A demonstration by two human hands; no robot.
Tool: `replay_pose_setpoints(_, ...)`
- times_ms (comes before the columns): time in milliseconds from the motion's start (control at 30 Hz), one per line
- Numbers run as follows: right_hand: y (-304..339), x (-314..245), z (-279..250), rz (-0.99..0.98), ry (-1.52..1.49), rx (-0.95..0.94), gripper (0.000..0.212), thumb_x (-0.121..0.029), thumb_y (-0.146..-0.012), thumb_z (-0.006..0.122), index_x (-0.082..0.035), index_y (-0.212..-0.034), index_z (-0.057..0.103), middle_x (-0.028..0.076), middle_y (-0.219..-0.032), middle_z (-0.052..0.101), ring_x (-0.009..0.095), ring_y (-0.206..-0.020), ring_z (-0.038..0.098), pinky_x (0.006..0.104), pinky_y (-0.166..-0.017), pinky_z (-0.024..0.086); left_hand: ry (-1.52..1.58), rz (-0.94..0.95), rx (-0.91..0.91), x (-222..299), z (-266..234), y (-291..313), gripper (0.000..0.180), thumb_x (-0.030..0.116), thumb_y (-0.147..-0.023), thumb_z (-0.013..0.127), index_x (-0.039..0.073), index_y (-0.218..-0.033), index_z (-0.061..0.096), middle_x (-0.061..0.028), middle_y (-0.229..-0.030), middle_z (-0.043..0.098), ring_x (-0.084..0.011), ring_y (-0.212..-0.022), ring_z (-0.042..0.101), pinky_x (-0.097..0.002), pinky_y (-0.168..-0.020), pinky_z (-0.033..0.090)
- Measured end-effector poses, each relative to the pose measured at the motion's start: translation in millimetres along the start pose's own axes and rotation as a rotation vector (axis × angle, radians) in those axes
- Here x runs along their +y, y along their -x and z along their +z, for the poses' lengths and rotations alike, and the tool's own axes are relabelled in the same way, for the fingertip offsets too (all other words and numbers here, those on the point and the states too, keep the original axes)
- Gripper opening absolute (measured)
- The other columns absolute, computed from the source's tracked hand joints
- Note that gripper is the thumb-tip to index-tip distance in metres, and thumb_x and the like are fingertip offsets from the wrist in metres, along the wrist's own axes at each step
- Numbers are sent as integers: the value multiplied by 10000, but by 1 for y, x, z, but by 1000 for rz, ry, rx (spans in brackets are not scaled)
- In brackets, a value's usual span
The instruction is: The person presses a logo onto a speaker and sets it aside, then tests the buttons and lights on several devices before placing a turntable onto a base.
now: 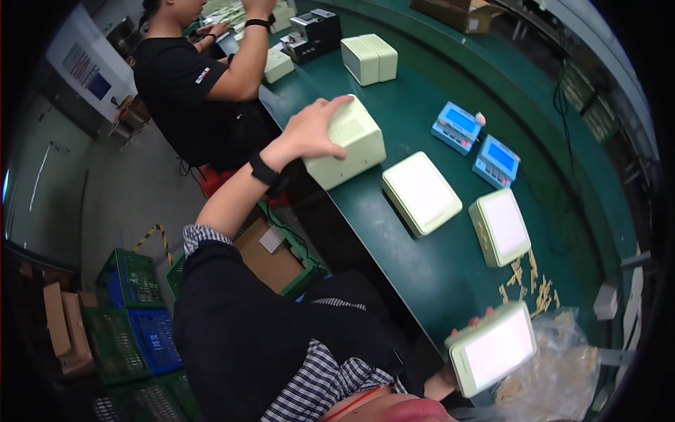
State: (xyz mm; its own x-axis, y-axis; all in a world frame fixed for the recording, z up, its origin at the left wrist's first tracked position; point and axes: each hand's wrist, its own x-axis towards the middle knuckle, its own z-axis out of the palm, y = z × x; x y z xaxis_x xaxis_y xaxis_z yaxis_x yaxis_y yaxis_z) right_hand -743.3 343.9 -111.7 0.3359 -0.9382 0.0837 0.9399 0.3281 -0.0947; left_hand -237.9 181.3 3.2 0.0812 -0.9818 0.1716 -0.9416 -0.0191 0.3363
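Note:
At the near edge of the green bench, my left hand grips a pale green boxy device from above. Its thumb and fingers are spread across a face with a dotted grille. My right hand holds a pale green panel device with a bright white screen, tilted up. Fingertips show over its upper edge, and the rest of that hand is mostly hidden behind it. Two similar devices with lit white screens, a larger one and a smaller one, lie between my hands on the bench.
Two blue instruments with screens sit farther back. Small tan pieces are scattered beside a clear plastic bag. Pale boxes and a black machine stand beyond. A co-worker works at left; crates are on the floor.

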Motion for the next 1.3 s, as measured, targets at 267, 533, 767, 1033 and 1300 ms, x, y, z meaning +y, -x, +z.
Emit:
replay_pose_setpoints(267, 25, -11, 22, -383, 565, -86, 752, -504, -995, 360, -44, -1548, 141, 233, -1537, 251, 414, -1307, 387, 724, -1005, 326, 279, 738, -169, 121, -50, 62, 1147, 423, -428, 756, 155, -1481, 389, -214, -1232, 516, -362, -1069, 556, -419, -913, 461)
replay_pose_setpoints(533, 55, -25, 24, -774, 986, 780, 746, -500, -986, 386, -109, -1565, 126, 171, -1596, 181, 421, -1360, 351, 729, -1037, 292, 241, 1154, -581, 225, 55, 65, 1177, 394, -418, 806, 220, -1497, 369, -208, -1285, 479, -374, -1030, 530, -430, -849, 430)
replay_pose_setpoints(767, 111, -18, 43, -783, 499, 84, 779, -503, -976, 464, -111, -1563, 135, 261, -1576, 159, 456, -1350, 367, 699, -1001, 380, -35, 1074, -518, 236, 74, 29, 1090, 389, -469, 837, 213, -1461, 420, -224, -1287, 484, -386, -1103, 514, -458, -892, 427)
replay_pose_setpoints(1033, 123, -20, 25, -840, 442, 6, 799, -556, -968, 430, -143, -1572, 108, 220, -1603, 105, 451, -1386, 314, 725, -1037, 307, -256, 1262, -694, 337, 41, -12, 619, 326, -745, 768, 80, -1279, 576, -170, -1275, 562, -353, -1176, 543, -455, -1000, 428)
replay_pose_setpoints(1300, 108, -3, 18, -767, 275, -18, 808, -590, -969, 387, -144, -1575, 91, 185, -1621, 73, 450, -1402, 295, 726, -1046, 281, -539, 1579, -767, 429, 163, -2, 202, 144, -795, 687, 8, -941, 717, -177, -1001, 700, -359, -922, 683, -460, -729, 565)
